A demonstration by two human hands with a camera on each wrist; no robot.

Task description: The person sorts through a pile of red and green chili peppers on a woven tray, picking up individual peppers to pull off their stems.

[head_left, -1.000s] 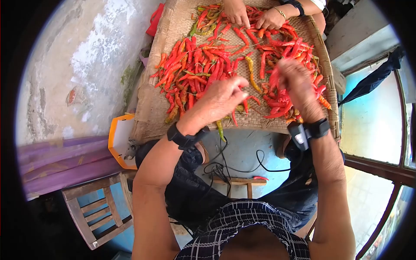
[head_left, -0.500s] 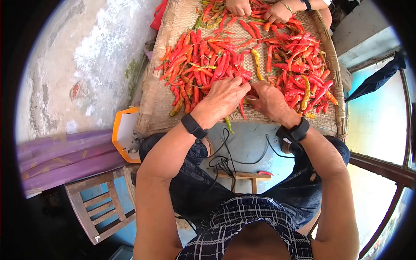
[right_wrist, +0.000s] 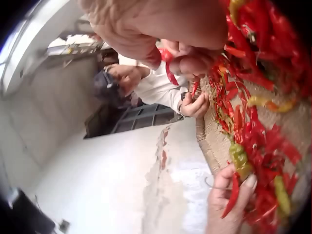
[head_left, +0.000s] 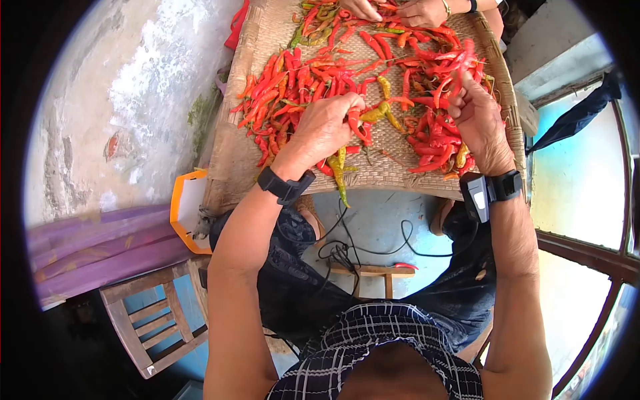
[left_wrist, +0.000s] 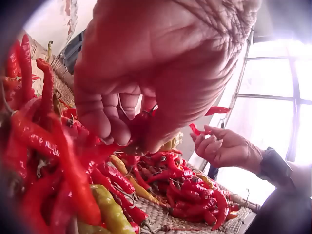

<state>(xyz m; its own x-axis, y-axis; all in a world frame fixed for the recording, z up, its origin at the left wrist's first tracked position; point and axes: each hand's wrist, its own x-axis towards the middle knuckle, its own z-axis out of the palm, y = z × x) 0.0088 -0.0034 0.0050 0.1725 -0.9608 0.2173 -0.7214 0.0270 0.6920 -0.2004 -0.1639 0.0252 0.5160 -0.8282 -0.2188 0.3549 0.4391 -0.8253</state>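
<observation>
I've drawn the right hand (head_left: 481, 123) away from the left hand (head_left: 323, 130), so each works apart: the right pinches a red pepper (right_wrist: 170, 73) above one heap (head_left: 435, 143), the left grips red (right_wrist: 231, 197) and yellow-green peppers (right_wrist: 239, 157) beside another.

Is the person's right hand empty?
No, the right hand pinches a red pepper between its thumb and fingers.
</observation>
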